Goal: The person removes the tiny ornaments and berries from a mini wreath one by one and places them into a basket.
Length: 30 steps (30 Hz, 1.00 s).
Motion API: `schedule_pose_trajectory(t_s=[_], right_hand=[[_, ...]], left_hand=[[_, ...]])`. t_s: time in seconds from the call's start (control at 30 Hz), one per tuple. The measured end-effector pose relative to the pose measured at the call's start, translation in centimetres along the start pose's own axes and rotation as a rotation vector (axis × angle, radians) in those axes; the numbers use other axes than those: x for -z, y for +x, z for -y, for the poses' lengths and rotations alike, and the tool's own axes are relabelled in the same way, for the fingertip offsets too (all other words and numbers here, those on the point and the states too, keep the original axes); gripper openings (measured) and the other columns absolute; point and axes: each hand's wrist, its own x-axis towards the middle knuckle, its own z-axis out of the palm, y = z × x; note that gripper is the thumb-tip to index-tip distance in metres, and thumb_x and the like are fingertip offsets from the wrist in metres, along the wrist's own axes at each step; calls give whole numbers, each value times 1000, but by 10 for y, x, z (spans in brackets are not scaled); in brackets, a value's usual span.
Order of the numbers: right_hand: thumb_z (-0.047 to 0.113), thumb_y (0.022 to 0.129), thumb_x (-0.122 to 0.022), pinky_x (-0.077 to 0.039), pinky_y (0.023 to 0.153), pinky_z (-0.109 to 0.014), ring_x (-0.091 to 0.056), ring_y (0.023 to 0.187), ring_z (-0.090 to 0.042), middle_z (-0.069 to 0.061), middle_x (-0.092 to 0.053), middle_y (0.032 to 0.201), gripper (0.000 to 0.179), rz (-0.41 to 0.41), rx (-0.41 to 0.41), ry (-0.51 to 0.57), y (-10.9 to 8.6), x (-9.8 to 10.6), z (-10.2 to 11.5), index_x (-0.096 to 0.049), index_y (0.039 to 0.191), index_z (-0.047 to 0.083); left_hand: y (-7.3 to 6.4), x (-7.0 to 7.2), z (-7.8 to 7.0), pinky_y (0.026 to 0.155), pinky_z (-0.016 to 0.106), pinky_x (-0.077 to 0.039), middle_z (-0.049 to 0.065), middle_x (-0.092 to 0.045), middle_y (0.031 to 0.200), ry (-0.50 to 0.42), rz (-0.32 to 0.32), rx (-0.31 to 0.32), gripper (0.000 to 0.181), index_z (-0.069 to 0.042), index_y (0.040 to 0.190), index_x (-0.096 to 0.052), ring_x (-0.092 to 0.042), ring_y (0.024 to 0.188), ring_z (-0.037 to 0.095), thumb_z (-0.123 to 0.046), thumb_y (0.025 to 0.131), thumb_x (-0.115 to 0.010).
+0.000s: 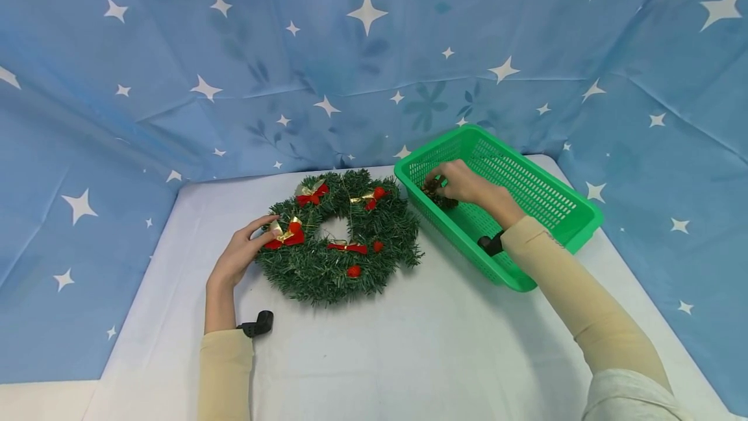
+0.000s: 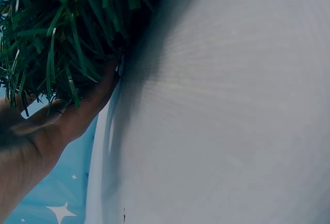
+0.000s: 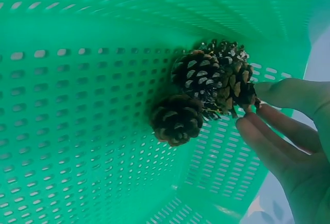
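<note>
A green wreath (image 1: 315, 271) with red bows, gold ribbon and small red balls lies on the white table. My left hand (image 1: 238, 251) grips its left edge, thumb and finger beside a red-and-gold bow (image 1: 295, 234); in the left wrist view some fingers go out of sight under the green strands. My right hand (image 1: 467, 184) reaches into a green plastic basket (image 1: 526, 190). There it pinches a brown pine cone (image 3: 238, 85) between thumb and fingertips. Other pine cones, among them a dark one with pale scale tips (image 3: 196, 73) and a rounder one (image 3: 177, 120), cluster against it.
The basket stands at the back right of the white-covered table (image 1: 350, 356), its perforated walls rising around my right hand. A blue curtain with white stars (image 1: 327, 51) hangs behind and along both sides. Each wrist wears a small black camera (image 1: 264, 322).
</note>
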Motion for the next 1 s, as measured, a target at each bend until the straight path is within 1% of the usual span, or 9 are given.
schedule_pose_trajectory(t_s=[0.07,0.13,0.2,0.23,0.3,0.37,0.47,0.6,1.0], right_hand=[[-8,92,-69,-41,59,-32,-49,54,-15,-27,-68,128,34,-2,4,-10,0,1,1,-71,125,-3],[-6,92,-70,-46,61,-35,-58,59,-20,-27,-68,128,33,-12,11,-13,0,3,2,-71,125,-4],[-5,92,-71,-54,68,-39,-69,75,-28,-26,-69,127,33,-26,22,-15,1,6,5,-71,125,-5],[-5,92,-71,-57,71,-42,-71,82,-32,-26,-69,126,33,-34,33,-17,1,7,6,-71,125,-5],[-5,92,-72,-60,79,-46,-73,96,-37,-26,-71,123,33,-48,55,-11,1,9,8,-70,125,-7],[-4,92,-72,-61,82,-49,-72,100,-39,-26,-71,122,32,-55,73,-3,2,10,11,-70,124,-8],[-3,94,-71,-61,84,-49,-72,102,-39,-25,-72,122,31,-57,91,8,4,12,15,-70,124,-7],[-1,95,-70,-60,87,-49,-71,108,-40,-23,-71,125,31,-46,89,14,5,16,21,-70,125,-6],[-3,93,-69,-61,91,-48,-71,110,-40,-22,-72,125,33,-42,108,34,9,26,40,-70,126,-5]], left_hand=[[1,0,1,121,72,-17,12,-11,173,1,1,1,68,-17,162,-37,-9,158,44,-40,103,-63],[1,0,1,121,72,-16,12,-11,173,1,2,2,68,-17,162,-37,-9,158,43,-40,103,-63],[1,0,1,121,72,-16,12,-11,173,2,1,3,67,-17,161,-37,-8,158,43,-39,104,-63],[1,0,0,121,72,-16,12,-11,173,2,1,3,67,-17,161,-37,-8,158,43,-39,104,-63],[2,0,0,121,72,-15,12,-11,173,2,0,3,66,-16,161,-37,-8,158,43,-38,104,-63],[1,0,0,121,73,-15,12,-12,173,1,-1,3,66,-16,161,-38,-8,158,43,-38,104,-63],[1,0,1,121,73,-15,12,-12,173,-3,-1,5,66,-16,161,-38,-8,158,43,-38,104,-63],[1,0,1,121,73,-16,12,-11,173,-5,0,7,67,-17,161,-38,-9,158,43,-39,104,-63],[0,0,1,120,74,-15,11,-9,173,-7,-3,18,66,-18,162,-36,-7,158,44,-38,105,-61]])
